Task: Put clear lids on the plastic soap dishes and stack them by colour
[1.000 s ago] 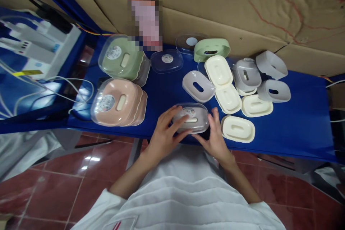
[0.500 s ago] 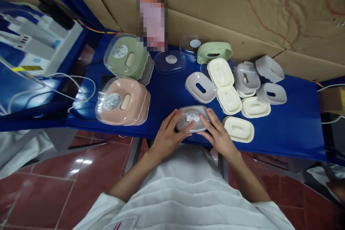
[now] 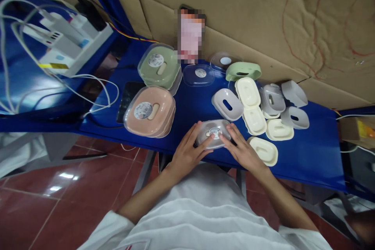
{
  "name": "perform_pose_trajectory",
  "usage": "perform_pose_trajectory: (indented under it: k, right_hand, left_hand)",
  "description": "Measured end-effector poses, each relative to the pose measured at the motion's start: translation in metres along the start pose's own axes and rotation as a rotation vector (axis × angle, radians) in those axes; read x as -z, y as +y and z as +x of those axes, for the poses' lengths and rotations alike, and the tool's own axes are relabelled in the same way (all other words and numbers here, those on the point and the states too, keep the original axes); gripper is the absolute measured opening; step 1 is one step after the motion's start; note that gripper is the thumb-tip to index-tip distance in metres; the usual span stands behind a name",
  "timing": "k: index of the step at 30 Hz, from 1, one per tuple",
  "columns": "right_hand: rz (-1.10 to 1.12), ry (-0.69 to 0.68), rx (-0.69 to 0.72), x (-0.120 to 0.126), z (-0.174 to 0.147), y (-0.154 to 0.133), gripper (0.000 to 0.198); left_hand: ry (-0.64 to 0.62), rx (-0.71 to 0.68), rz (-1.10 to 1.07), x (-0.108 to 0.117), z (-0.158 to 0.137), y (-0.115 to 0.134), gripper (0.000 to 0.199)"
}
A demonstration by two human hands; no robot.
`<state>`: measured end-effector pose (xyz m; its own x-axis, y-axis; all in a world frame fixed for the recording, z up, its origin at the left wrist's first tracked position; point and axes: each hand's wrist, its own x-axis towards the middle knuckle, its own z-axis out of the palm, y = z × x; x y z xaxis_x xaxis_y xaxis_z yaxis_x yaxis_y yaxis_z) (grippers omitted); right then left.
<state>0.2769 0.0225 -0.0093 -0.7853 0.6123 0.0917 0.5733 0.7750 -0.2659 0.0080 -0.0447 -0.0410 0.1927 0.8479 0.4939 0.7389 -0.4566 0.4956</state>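
Between my two hands, at the table's front edge, is a small grey plastic soap dish (image 3: 211,125) under a clear lid with a round white sticker (image 3: 216,133). My left hand (image 3: 189,146) holds its left side, fingers along the edge and thumb over the lid near the sticker. From the right, my right hand (image 3: 241,148) grips it the same way, thumb on the lid. A cream tray insert (image 3: 264,151) lies just right of my right hand. Behind the dish sits a grey shell (image 3: 220,96) with an oval slot, beside cream inserts (image 3: 254,120).
To the left stand stacked pink dishes (image 3: 137,125) and stacked green dishes (image 3: 172,56). Clear lids (image 3: 191,80), a green shell (image 3: 254,72) and grey shells (image 3: 301,117) lie farther back. A phone (image 3: 191,35) leans on the cardboard wall (image 3: 249,19). A power strip (image 3: 99,39) with cables is far left.
The camera view has shifted, so table items appear farther right and mostly lower. Both hands stay on the grey dish; a light insert now shows through its lid beside the left thumb.
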Motion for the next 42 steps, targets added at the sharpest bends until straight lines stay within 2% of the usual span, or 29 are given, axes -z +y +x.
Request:
perform_pose_trajectory:
  k: [3, 8, 13, 19, 23, 26, 29, 32, 34, 38, 40, 42]
  right_hand:
    - [-0.002, -0.010, 0.021, 0.002, 0.003, 0.002, 0.090]
    - [-0.002, -0.037, 0.086, 0.013, 0.011, 0.006, 0.087]
    - [-0.046, -0.044, 0.110, 0.015, 0.014, 0.010, 0.089]
    - [-0.031, -0.026, 0.108, 0.010, 0.013, 0.007, 0.087]
    - [-0.073, -0.046, 0.112, 0.029, 0.017, 0.003, 0.083]
    - [-0.084, -0.056, 0.121, 0.058, 0.050, 0.007, 0.071]
    - [-0.088, 0.011, 0.072, 0.073, 0.118, 0.020, 0.049]
    - [-0.098, -0.021, 0.102, 0.063, 0.194, 0.036, 0.051]
    - [-0.153, -0.077, 0.069, 0.048, 0.230, 0.046, 0.062]
    - [-0.215, -0.127, -0.023, 0.023, 0.258, 0.065, 0.095]
    - [-0.160, -0.133, -0.042, 0.019, 0.260, 0.073, 0.101]
    - [-0.095, -0.150, -0.039, 0.020, 0.260, 0.077, 0.099]
  left_hand:
    - [-0.011, 0.011, -0.036, 0.000, -0.002, -0.002, 0.067]
    - [-0.023, 0.105, -0.130, 0.002, 0.001, -0.003, 0.062]
    - [0.001, 0.071, -0.133, 0.003, -0.001, -0.004, 0.064]
    - [-0.004, 0.103, -0.163, 0.006, -0.002, -0.005, 0.061]
    - [-0.005, 0.104, -0.156, 0.006, 0.000, -0.005, 0.058]
    - [0.022, 0.131, -0.153, 0.004, 0.002, -0.004, 0.058]
    - [0.068, 0.134, -0.100, 0.003, 0.002, 0.000, 0.067]
    - [0.064, 0.089, -0.056, 0.007, -0.001, 0.004, 0.077]
    - [0.049, 0.068, -0.028, 0.012, -0.005, 0.007, 0.077]
    - [0.058, 0.071, 0.046, 0.020, -0.014, 0.009, 0.067]
    - [0.064, 0.075, 0.083, 0.022, -0.018, 0.010, 0.060]
    - [0.079, 0.076, 0.117, 0.021, -0.020, 0.011, 0.052]
